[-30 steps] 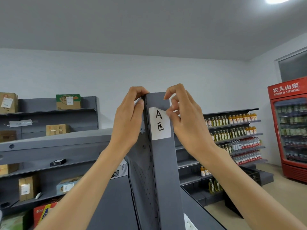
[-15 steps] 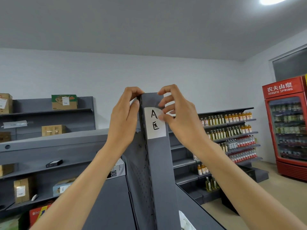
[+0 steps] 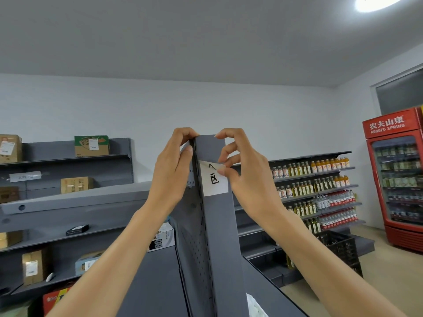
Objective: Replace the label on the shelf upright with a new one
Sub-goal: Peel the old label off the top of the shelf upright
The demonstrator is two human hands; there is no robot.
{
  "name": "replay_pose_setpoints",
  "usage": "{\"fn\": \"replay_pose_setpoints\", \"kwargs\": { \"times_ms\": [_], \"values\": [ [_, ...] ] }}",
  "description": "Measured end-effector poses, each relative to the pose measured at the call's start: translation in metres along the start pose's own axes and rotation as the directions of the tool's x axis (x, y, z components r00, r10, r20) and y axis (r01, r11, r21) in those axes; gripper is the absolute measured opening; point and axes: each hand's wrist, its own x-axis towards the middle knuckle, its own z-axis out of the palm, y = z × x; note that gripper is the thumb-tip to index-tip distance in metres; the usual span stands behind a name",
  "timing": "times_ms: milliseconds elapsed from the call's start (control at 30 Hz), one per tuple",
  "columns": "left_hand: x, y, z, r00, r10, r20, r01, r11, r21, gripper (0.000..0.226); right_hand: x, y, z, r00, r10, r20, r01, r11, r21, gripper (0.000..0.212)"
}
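Note:
A grey metal shelf upright (image 3: 219, 225) rises in the middle of the view. Near its top is stuck a white paper label (image 3: 212, 181) with a black handwritten "A" and a Chinese character. My left hand (image 3: 171, 172) grips the upright's top left edge, fingers hooked over the top. My right hand (image 3: 247, 177) pinches the label's upper right corner between thumb and finger. That corner is peeled away and folded down, while the rest of the label lies flat on the upright.
Grey shelves with cardboard boxes (image 3: 76, 184) fill the left side. Shelves of bottled drinks (image 3: 315, 186) stand at the right, with a red drinks fridge (image 3: 398, 177) beyond. A black crate (image 3: 338, 245) sits on the floor.
The label's upper right corner, flat a second ago, is now lifted and folded down by my right hand's fingers. My left hand has kept its grip on the upright.

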Motion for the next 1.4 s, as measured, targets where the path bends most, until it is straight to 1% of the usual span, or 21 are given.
{"fn": "replay_pose_setpoints", "kwargs": {
  "times_ms": [167,433,600,733,833,900,967,1033,1100,1133,1233,1300,1400],
  "values": [
    [-0.001,0.006,-0.001,1.0,-0.025,0.001,0.025,1.0,0.0,0.028,-0.005,-0.005,-0.005,1.0,0.001,0.014,-0.002,0.999,0.034,0.066],
    [-0.003,0.012,-0.001,1.0,-0.021,0.021,0.02,0.999,0.047,0.027,-0.015,-0.011,-0.019,0.998,0.028,0.049,-0.034,0.991,0.131,0.068],
    [-0.004,0.015,0.002,0.999,-0.045,0.008,0.045,0.998,0.04,0.027,-0.012,-0.017,-0.04,1.0,0.018,-0.003,-0.016,0.967,0.256,0.065],
    [-0.005,0.019,0.007,0.997,-0.077,-0.022,0.077,0.996,0.037,0.028,-0.005,-0.016,-0.054,0.997,0.027,0.068,-0.043,0.968,0.246,0.067],
    [-0.009,0.022,0.01,0.994,-0.098,-0.047,0.1,0.994,0.038,0.029,-0.007,-0.009,-0.06,0.996,0.031,0.085,-0.05,0.971,0.235,0.068],
    [-0.015,0.027,0.016,0.992,-0.11,-0.069,0.116,0.989,0.092,0.035,-0.006,-0.003,-0.065,0.994,0.033,0.106,-0.057,0.97,0.236,0.068],
    [-0.025,0.035,0.024,0.993,-0.071,-0.092,0.084,0.984,0.154,0.044,-0.005,0.005,-0.069,0.991,0.039,0.124,-0.07,0.965,0.254,0.066],
    [-0.037,0.046,0.036,0.993,0.004,-0.121,0.01,0.994,0.11,0.044,-0.005,0.012,-0.074,0.991,0.05,0.126,-0.083,0.958,0.274,0.066],
    [-0.05,0.057,0.049,0.987,0.052,-0.152,-0.05,0.999,0.019,0.035,-0.008,0.02,-0.078,0.991,0.059,0.12,-0.09,0.956,0.28,0.066],
    [-0.057,0.063,0.057,0.987,0.054,-0.153,-0.057,0.998,-0.018,0.029,-0.01,0.025,-0.08,0.991,0.064,0.119,-0.096,0.955,0.281,0.066],
    [-0.075,0.076,0.079,0.995,-0.014,-0.095,0.004,0.995,-0.096,0.016,-0.016,0.04,-0.087,0.988,0.082,0.134,-0.117,0.953,0.278,0.065],
    [-0.084,0.078,0.091,0.997,-0.074,-0.038,0.069,0.992,-0.108,0.014,-0.022,0.05,-0.09,0.986,0.098,0.137,-0.133,0.954,0.269,0.065],
    [-0.101,0.077,0.11,0.988,-0.156,-0.003,0.154,0.979,-0.137,0.01,-0.034,0.066,-0.097,0.979,0.139,0.149,-0.177,0.944,0.279,0.063]
  ]
}}
